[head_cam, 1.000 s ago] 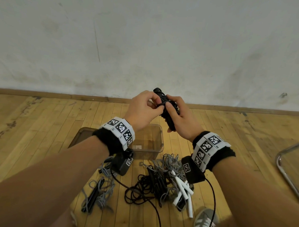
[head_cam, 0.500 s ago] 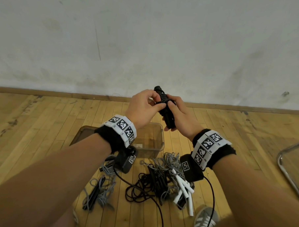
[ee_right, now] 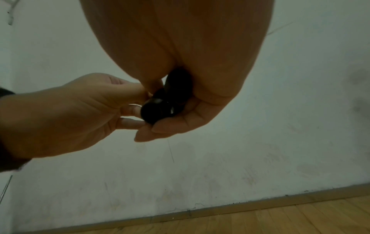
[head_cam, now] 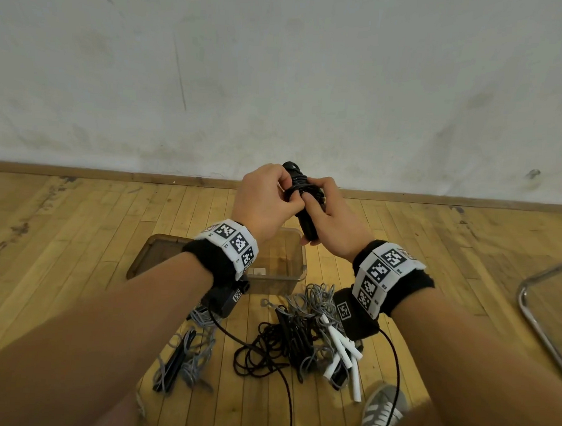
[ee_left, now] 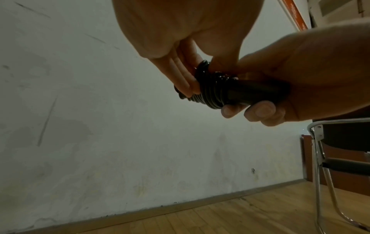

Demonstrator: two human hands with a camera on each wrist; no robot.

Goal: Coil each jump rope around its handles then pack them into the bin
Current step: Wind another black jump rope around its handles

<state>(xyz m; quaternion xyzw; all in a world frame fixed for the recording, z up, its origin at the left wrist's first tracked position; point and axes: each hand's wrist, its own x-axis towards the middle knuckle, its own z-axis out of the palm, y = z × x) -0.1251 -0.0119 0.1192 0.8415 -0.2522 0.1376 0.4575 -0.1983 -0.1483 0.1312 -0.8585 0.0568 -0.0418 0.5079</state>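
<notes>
Both hands hold a black jump rope (head_cam: pixel 301 194) in the air above the clear plastic bin (head_cam: pixel 295 271); its cord is wound in tight turns (ee_left: pixel 212 91) around the paired black handles (ee_right: pixel 160 109). My right hand (head_cam: pixel 324 218) grips the handles from the right. My left hand (head_cam: pixel 267 202) pinches the coiled cord near the top. On the floor below lie a loose black rope (head_cam: pixel 267 350), tangled grey ropes (head_cam: pixel 314 301) with white handles (head_cam: pixel 341 347), and a grey rope with black handles (head_cam: pixel 180 359).
A wooden floor (head_cam: pixel 79 229) meets a pale wall (head_cam: pixel 279 84) just beyond the bin. A metal chair frame (head_cam: pixel 539 324) stands at the right. A grey sneaker (head_cam: pixel 380 413) shows at the bottom edge, by the rope pile.
The hands have stayed at the same height with the black rope. The left fingers have shifted on the coil, working the cord near the handle tops.
</notes>
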